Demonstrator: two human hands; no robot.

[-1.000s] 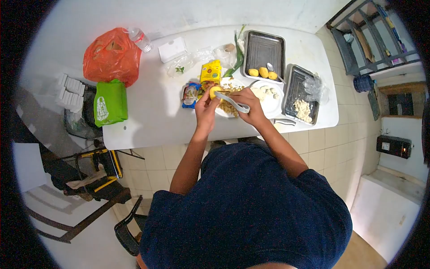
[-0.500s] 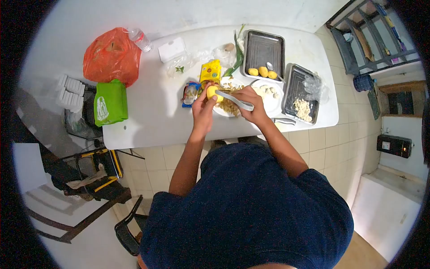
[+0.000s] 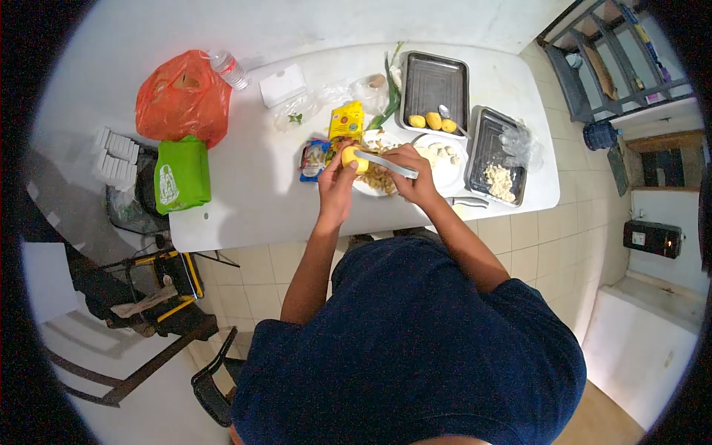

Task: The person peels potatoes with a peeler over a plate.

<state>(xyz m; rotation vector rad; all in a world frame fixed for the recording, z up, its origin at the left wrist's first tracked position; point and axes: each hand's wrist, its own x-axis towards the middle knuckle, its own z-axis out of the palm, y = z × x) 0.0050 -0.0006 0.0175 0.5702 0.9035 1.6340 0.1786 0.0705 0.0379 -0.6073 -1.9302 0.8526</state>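
Note:
My left hand [image 3: 337, 185] holds a yellow, partly peeled potato [image 3: 354, 159] by its sides. In my right hand [image 3: 414, 174] is a peeler with a pale grey handle [image 3: 391, 166], its front end against the potato. Under both hands lies a white plate [image 3: 364, 190] heaped with peelings [image 3: 379, 180]. Just right of it, a second white plate [image 3: 454, 176] bears pale pieces. A knife [image 3: 469, 202] rests near the table's front edge. Beside my left hand are a yellow packet [image 3: 346, 121] and a blue packet [image 3: 314, 159].
A dark tray [image 3: 434, 85] holds three potatoes [image 3: 433, 120] and a spoon. Another tray [image 3: 486, 141] holds chopped pale food and a clear bag. Left on the table [image 3: 252, 215] are a red bag [image 3: 182, 100], a green bag [image 3: 182, 174], a bottle [image 3: 228, 69] and a white box [image 3: 282, 84].
The potato has turned a little in my left hand, and more of its yellow surface shows. The peeler has shifted slightly against it. The view has tilted slightly.

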